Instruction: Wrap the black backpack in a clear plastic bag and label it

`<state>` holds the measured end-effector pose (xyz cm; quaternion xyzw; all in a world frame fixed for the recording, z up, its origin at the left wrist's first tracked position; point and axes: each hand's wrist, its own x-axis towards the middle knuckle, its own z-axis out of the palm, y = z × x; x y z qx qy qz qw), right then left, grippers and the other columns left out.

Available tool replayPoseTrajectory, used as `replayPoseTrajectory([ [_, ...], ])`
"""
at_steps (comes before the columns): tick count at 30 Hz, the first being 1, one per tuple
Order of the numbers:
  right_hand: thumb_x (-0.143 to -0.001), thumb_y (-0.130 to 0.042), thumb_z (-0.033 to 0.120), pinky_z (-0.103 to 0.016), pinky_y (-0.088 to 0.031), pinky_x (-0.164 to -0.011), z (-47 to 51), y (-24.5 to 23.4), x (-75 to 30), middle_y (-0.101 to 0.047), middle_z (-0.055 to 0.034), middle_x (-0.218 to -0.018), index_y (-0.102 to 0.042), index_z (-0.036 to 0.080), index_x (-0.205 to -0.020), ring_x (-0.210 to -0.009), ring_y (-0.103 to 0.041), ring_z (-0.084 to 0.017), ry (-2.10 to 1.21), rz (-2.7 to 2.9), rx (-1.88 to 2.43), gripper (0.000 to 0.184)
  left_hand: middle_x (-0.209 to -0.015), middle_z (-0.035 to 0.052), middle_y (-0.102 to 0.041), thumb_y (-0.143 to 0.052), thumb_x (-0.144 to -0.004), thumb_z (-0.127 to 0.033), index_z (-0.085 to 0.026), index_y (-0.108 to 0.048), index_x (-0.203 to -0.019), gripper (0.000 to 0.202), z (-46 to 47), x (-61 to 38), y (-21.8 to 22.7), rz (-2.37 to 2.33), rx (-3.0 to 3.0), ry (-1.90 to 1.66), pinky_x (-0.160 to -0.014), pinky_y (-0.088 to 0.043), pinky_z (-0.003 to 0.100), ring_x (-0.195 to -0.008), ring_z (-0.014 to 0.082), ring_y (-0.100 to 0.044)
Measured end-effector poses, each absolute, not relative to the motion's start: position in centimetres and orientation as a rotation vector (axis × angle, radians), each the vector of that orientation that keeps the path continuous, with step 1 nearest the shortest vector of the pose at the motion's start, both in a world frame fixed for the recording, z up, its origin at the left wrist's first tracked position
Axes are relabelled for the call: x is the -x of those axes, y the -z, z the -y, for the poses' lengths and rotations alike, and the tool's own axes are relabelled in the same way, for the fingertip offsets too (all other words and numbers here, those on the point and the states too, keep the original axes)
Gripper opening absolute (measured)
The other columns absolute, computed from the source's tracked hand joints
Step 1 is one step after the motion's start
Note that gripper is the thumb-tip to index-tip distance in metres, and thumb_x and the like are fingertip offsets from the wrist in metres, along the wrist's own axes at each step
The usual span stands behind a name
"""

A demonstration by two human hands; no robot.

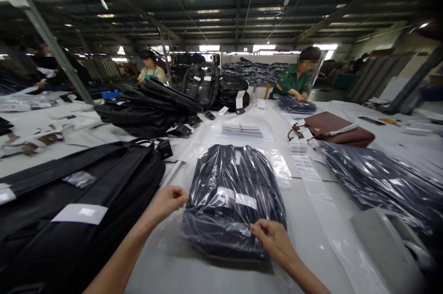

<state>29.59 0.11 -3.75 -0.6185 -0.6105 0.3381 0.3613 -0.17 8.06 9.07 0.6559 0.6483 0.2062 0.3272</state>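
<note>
A dark backpack sealed inside a clear plastic bag [235, 192] lies flat on the white table [311, 220] in front of me. My left hand [168, 201] is closed in a pinch on the bag's plastic at its left edge. Over the bag's near right part, my right hand [273, 236] pinches the film with curled fingers. Both forearms reach in from the bottom of the view.
A stack of black backpacks [76, 201] lies at the left, another heap [152, 105] behind. A strip of labels [304, 165], a brown handbag [332, 130] and more bagged items [377, 178] sit right. A grey device [391, 243] stands at lower right. Other people work at the far tables.
</note>
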Motion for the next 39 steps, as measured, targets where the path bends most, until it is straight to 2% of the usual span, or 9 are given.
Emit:
replayPoseTrajectory([
  [5,-0.081,-0.047,0.046,-0.024,-0.034,-0.05,-0.3,3.3,-29.6,-0.057,-0.0001,-0.048,-0.06,0.019,-0.056,-0.05,-0.053,-0.016,-0.818,1.584,1.612,0.039,-0.101,0.0065,-0.067,-0.042,-0.087,-0.018,-0.02,-0.059,-0.108,0.027,-1.3,-3.3,-7.4,-1.557,-2.468,-1.306,-0.086,-0.049,0.032,-0.094,0.019,-0.061],
  [9,-0.079,-0.05,0.047,-0.025,-0.033,-0.05,-0.2,2.9,-29.5,-0.059,-0.0014,-0.048,-0.063,0.018,-0.055,-0.05,-0.053,-0.015,-0.812,1.576,1.596,0.04,-0.134,0.0098,-0.05,-0.046,-0.088,-0.021,-0.014,-0.039,-0.134,0.046,0.4,-9.1,-2.8,-0.536,-3.23,-0.566,-0.108,-0.035,0.042,-0.127,0.0252,-0.042],
  [12,-0.074,-0.057,0.046,-0.023,-0.035,-0.047,-0.5,3.0,-29.0,-0.059,-0.0014,-0.046,-0.063,0.016,-0.054,-0.046,-0.053,-0.014,-0.956,1.431,1.548,0.037,-0.141,0.0194,-0.038,-0.051,-0.088,-0.032,-0.004,-0.027,-0.138,0.063,-2.4,-11.3,-0.2,-0.811,-3.136,-0.275,-0.105,-0.037,0.045,-0.13,0.0321,-0.036],
  [18,-0.077,-0.052,0.056,-0.024,-0.045,-0.043,-1.9,1.7,-33.9,-0.065,-0.0045,-0.055,-0.065,0.013,-0.071,-0.045,-0.059,-0.015,-1.032,1.166,1.54,0.045,-0.134,0.0182,-0.048,-0.043,-0.093,-0.029,-0.009,-0.026,-0.139,0.053,-5.0,-10.6,2.2,-0.961,-3.041,-0.313,-0.1,-0.043,0.04,-0.123,0.0256,-0.047],
  [22,-0.082,-0.045,0.06,-0.037,-0.056,-0.069,2.9,2.4,-40.3,-0.069,-0.0132,-0.084,-0.061,0.012,-0.101,-0.073,-0.068,-0.022,-0.723,1.132,1.552,0.054,-0.133,0.0175,-0.049,-0.045,-0.091,-0.027,-0.011,-0.029,-0.137,0.051,-4.7,-10.5,2.2,-0.975,-2.995,-0.346,-0.1,-0.044,0.042,-0.121,0.026,-0.048],
  [27,-0.06,-0.065,0.07,-0.062,-0.031,-0.102,9.1,7.8,-38.9,-0.052,-0.0174,-0.131,-0.05,0.022,-0.128,-0.121,-0.045,-0.04,0.209,1.935,1.355,0.084,-0.133,0.017,-0.049,-0.045,-0.091,-0.027,-0.012,-0.031,-0.136,0.049,-4.7,-10.8,1.8,-0.96,-2.967,-0.366,-0.1,-0.043,0.041,-0.122,0.0254,-0.048],
  [30,-0.075,-0.061,0.056,-0.059,-0.037,-0.098,8.5,8.8,-36.1,-0.059,-0.0161,-0.122,-0.056,0.023,-0.121,-0.114,-0.052,-0.035,0.457,2.011,1.181,0.057,-0.132,0.0167,-0.051,-0.043,-0.092,-0.028,-0.013,-0.032,-0.136,0.047,-4.7,-10.8,1.6,-0.958,-2.966,-0.381,-0.1,-0.043,0.041,-0.121,0.0251,-0.049],
  [33,-0.086,-0.054,0.031,-0.037,-0.052,-0.08,6.9,7.2,-35.4,-0.071,-0.0066,-0.093,-0.066,0.026,-0.094,-0.086,-0.065,-0.022,0.072,1.859,1.132,0.016,-0.13,0.0176,-0.052,-0.043,-0.092,-0.028,-0.011,-0.033,-0.135,0.047,-4.6,-10.8,1.5,-0.957,-2.993,-0.361,-0.098,-0.044,0.041,-0.12,0.0257,-0.05],
  [39,-0.077,-0.06,0.054,-0.025,-0.046,-0.049,5.1,6.2,-36.8,-0.059,-0.0005,-0.051,-0.063,0.017,-0.061,-0.048,-0.055,-0.014,-0.946,0.833,1.456,0.04,-0.13,0.0169,-0.052,-0.046,-0.091,-0.029,-0.012,-0.032,-0.136,0.05,-4.9,-10.5,2.1,-0.951,-3.006,-0.364,-0.098,-0.045,0.04,-0.119,0.0256,-0.051],
])
